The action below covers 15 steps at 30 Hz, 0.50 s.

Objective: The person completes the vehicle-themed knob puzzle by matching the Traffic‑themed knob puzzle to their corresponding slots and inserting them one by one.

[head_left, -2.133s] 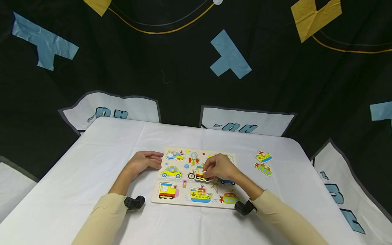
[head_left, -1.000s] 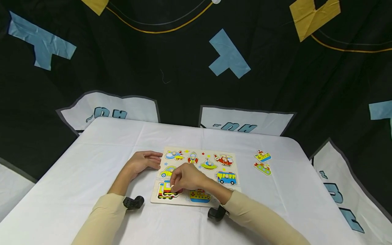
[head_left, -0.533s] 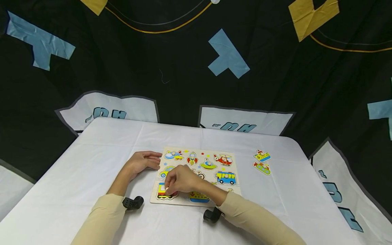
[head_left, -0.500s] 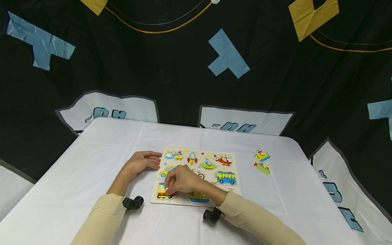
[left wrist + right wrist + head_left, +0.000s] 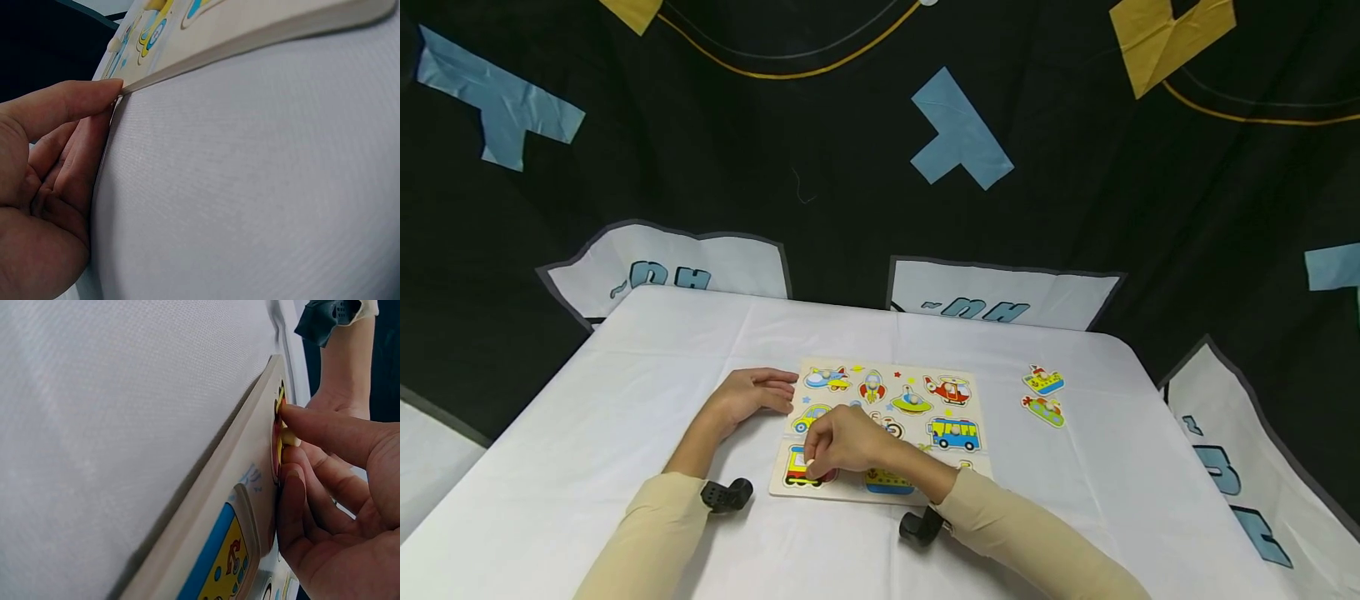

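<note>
A wooden knob puzzle board [image 5: 853, 487] with vehicle pictures lies on the white table. My right hand [image 5: 850, 437] is over its lower left part, where thumb and fingers hold the pale knob [image 5: 290, 437] of a train puzzle piece [image 5: 795, 467]. The piece lies in or on the train's place; whether it sits flush is unclear. My left hand [image 5: 748, 396] rests at the board's left side, its fingers loosely extended; in the left wrist view a fingertip touches the board's edge. A ship piece [image 5: 1043, 381] and a submarine piece [image 5: 1043, 411] lie right of the board.
White cloth covers the table [image 5: 662, 358]. Several other pieces sit in the board, among them a bus [image 5: 953, 433] and a helicopter [image 5: 949, 389]. A black curtain [image 5: 835, 192] hangs behind the table. Black wrist cameras [image 5: 727, 496] are strapped to both forearms.
My right hand has carried the train piece from the board's middle to its lower left, then lowered it over the train picture. Over the last half second it has held still there. My left hand has stayed.
</note>
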Tool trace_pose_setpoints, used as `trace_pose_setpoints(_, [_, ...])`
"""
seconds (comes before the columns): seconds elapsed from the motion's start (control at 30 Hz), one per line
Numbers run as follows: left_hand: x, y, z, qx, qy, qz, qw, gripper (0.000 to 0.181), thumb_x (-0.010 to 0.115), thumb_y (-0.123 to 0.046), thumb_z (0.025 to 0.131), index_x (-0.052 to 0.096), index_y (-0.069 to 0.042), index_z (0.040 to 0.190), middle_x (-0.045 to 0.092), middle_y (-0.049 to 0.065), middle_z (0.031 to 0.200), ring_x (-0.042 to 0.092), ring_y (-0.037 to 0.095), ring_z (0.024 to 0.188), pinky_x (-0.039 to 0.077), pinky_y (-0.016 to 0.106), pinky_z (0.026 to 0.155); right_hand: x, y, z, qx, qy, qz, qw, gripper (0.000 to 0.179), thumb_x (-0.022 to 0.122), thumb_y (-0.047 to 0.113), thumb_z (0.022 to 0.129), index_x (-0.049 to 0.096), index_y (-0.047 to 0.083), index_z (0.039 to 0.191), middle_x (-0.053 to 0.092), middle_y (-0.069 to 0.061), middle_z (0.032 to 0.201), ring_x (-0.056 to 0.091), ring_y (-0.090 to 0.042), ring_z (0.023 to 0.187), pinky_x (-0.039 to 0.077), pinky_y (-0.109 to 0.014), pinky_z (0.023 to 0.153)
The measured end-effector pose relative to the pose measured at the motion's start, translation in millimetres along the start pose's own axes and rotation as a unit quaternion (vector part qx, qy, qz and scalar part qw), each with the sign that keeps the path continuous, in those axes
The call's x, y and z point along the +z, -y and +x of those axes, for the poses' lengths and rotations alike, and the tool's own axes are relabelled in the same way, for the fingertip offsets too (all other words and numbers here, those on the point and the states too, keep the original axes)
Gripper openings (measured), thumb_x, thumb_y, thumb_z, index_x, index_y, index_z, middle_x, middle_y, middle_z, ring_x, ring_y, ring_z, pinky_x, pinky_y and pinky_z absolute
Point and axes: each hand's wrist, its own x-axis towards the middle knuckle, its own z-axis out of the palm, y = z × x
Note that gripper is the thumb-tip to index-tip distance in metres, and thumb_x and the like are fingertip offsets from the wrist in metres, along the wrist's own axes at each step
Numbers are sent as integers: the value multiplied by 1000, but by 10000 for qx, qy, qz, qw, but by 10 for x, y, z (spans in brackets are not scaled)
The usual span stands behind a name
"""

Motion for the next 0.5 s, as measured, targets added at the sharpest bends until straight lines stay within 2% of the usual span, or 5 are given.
trace_pose_setpoints(0.27, [-4, 6, 17, -16, 41, 37, 10000, 59, 82, -11, 77, 66, -8, 134, 76, 9, 116, 71, 12, 102, 53, 28, 89, -81, -18, -61, -1, 72, 37, 10000, 14, 88, 12, 76, 77, 14, 85, 71, 7, 66, 61, -3, 61, 41, -17, 59])
trace_pose_setpoints(0.5, [0, 21, 37, -100, 25, 81, 9999, 58, 80, -11, 79, 65, -9, 134, 76, 7, 116, 72, 14, 104, 51, 38, 99, -278, -82, -166, 89, -176, -43, 9998, 17, 88, 14, 77, 78, 13, 91, 72, 5, 70, 58, -4, 62, 40, -19, 59])
